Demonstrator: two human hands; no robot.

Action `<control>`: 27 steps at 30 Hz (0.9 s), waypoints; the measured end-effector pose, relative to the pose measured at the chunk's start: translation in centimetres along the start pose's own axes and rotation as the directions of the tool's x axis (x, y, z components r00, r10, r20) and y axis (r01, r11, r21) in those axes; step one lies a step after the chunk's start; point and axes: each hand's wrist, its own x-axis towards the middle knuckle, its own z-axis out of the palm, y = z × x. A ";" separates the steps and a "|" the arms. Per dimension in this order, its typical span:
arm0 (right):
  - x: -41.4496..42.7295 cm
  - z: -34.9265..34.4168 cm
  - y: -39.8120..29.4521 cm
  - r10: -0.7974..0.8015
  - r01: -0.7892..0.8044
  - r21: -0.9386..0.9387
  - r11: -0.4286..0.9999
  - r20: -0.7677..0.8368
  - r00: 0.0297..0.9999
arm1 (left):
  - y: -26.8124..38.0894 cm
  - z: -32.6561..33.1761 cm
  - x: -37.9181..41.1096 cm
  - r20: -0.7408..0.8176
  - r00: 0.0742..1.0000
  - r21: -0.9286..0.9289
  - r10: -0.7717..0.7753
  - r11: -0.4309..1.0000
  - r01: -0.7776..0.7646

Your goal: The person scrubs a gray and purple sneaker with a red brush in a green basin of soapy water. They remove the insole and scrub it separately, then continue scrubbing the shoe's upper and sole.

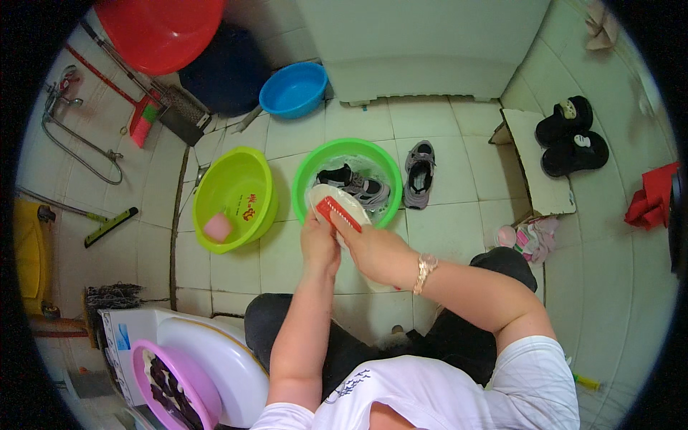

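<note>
My left hand (320,244) grips a pale, flat, rounded piece that looks like a shoe insole (327,192), tilted over the near rim of a green plastic basin (396,177). Against its upper face my right hand (379,252) presses a red brush (325,205), index finger stretched along it. The brush's underside is hidden. Inside the basin a grey and black sneaker (371,189) sits in sudsy water. A matching sneaker (418,180) stands on the tiles just right of the basin.
Left of the green basin stands a yellow-green basin (263,183) holding a pink object (217,227). A blue basin (294,91) is further back. Black slippers (575,153) lie by a cardboard box (543,177) at right. A purple basin (207,387) rests on the toilet lid (242,371).
</note>
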 end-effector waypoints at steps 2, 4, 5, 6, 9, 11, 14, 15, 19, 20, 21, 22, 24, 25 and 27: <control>0.2 -0.5 0.6 0.014 -0.018 -0.039 0.999 -0.081 0.997 | -0.5 0.7 -0.8 -0.015 1.000 0.049 0.021 0.999 -0.021; 1.2 -1.3 1.8 0.023 -0.028 -0.028 0.999 -0.186 0.982 | -0.6 2.9 -2.5 0.031 0.999 0.037 0.027 0.999 -0.028; 0.9 -1.3 1.8 0.029 -0.031 -0.010 0.999 -0.160 0.987 | -0.9 2.7 -2.3 0.030 1.000 0.045 0.009 0.999 -0.010; 0.6 -1.3 1.0 0.016 -0.015 0.015 1.000 -0.130 0.991 | -1.1 1.6 -1.8 0.013 1.000 0.060 0.001 0.998 -0.002; 0.1 -0.2 0.4 -0.004 0.004 -0.017 1.000 -0.044 0.999 | -0.8 0.0 -0.2 -0.025 0.999 -0.020 0.027 0.999 -0.027; 0.2 0.0 1.2 -0.047 0.037 -0.075 0.997 -0.136 0.990 | -0.2 0.6 -0.6 0.017 0.999 -0.018 0.028 0.999 -0.028; 1.2 -0.6 1.7 -0.012 -0.001 -0.054 0.999 -0.232 0.973 | -0.4 2.3 -1.5 0.025 1.000 -0.006 -0.009 1.000 0.009; 1.4 -0.7 1.4 -0.028 0.015 -0.049 0.999 -0.264 0.964 | -0.1 2.3 -1.7 0.014 1.000 0.011 -0.004 1.000 0.004; -0.7 -0.6 -0.1 0.015 -0.018 -0.091 0.996 -0.036 0.999 | 0.5 1.2 -0.7 -0.027 1.000 -0.011 -0.002 1.000 0.002; 0.0 -0.8 0.8 0.016 -0.026 -0.098 0.995 -0.105 0.994 | 0.4 1.7 -1.7 -0.019 1.000 0.071 0.012 0.997 -0.011; 0.7 -1.1 1.5 0.027 -0.046 -0.102 0.994 -0.176 0.984 | 0.0 2.2 -2.2 0.006 1.000 0.033 0.010 0.999 -0.010; 1.4 -1.7 2.0 0.017 -0.032 -0.063 0.998 -0.229 0.973 | -0.5 2.8 -2.5 0.031 0.999 -0.004 0.008 1.000 -0.007; 0.8 -1.4 1.4 0.040 -0.047 -0.040 0.998 -0.163 0.986 | -0.8 2.3 -2.2 0.058 0.998 0.011 -0.015 1.000 0.015; 0.4 -1.5 0.7 0.038 -0.042 -0.033 0.999 -0.130 0.991 | -0.3 1.6 -1.5 0.023 1.000 0.000 -0.009 1.000 0.009; -0.3 -1.2 0.1 0.010 -0.014 -0.062 0.998 -0.064 0.998 | 0.6 1.2 -0.6 -0.039 0.999 -0.028 -0.002 1.000 0.001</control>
